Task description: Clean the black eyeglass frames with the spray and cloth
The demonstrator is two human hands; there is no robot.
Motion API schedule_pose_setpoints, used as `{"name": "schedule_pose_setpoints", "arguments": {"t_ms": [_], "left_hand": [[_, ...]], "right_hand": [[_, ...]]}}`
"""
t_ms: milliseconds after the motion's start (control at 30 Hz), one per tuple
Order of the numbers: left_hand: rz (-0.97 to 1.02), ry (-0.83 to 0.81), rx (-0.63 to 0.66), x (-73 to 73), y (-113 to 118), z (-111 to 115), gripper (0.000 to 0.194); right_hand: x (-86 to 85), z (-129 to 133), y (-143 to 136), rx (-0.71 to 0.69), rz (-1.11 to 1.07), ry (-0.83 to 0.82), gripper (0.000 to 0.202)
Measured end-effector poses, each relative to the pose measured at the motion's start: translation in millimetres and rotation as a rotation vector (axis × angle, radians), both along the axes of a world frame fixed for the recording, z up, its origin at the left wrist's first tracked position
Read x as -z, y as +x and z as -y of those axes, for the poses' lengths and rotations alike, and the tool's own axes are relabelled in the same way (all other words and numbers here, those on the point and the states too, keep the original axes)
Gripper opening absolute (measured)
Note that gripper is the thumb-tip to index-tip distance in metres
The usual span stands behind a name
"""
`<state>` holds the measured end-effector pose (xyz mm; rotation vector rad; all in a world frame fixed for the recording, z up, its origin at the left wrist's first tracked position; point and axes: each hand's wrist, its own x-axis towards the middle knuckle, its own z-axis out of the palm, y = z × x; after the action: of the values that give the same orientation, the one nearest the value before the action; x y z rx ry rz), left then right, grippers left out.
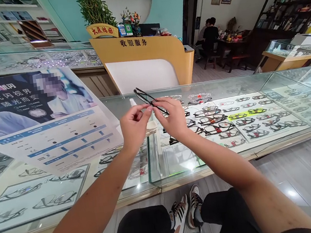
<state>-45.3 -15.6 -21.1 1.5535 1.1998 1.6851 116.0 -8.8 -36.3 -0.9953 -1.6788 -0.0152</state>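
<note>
In front of me, above the glass counter, a pair of dark-framed eyeglasses [143, 95] is tilted between my two hands. My left hand [135, 126] is closed, its thumb and fingertips pinching the frame near the middle. From the other side, my right hand [174, 117] grips the same frame between thumb and fingers, which cover part of it. Behind the left hand a white bottle tip [132, 102] pokes up. A pale, folded-looking item [151, 127] lies on the counter just below the hands; I cannot make out its kind.
The glass display counter [162, 169] holds rows of eyeglasses [217, 127]. A large printed board [68, 128] stands on it at left. Beyond is a yellow cashier desk [141, 49] with a plant [95, 9]. People [210, 31] sit far back at right.
</note>
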Motion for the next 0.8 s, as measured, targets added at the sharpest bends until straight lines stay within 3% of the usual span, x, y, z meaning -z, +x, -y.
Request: {"name": "schedule_pose_setpoints", "arguments": {"t_ms": [300, 600, 700, 800], "left_hand": [[0.133, -0.131, 0.06, 5.7, 6, -3, 0.036], [0.273, -0.196, 0.051, 12.3, -6, -25, 0.04], [0.266, -0.142, -0.012, 6.5, -12, -29, 0.039], [0.152, 0.004, -0.167, -13.7, -20, -33, 0.036]], "right_hand": [[-0.5, 0, -4, 0.004, 0.062, -0.055, 0.026], [-5.2, 10, -12, -0.087, 0.132, -0.132, 0.029], [-8.7, 8, -12, -0.101, 0.125, -0.148, 0.018], [-13.5, 5, -8, -0.034, 0.18, -0.228, 0.022]]}}
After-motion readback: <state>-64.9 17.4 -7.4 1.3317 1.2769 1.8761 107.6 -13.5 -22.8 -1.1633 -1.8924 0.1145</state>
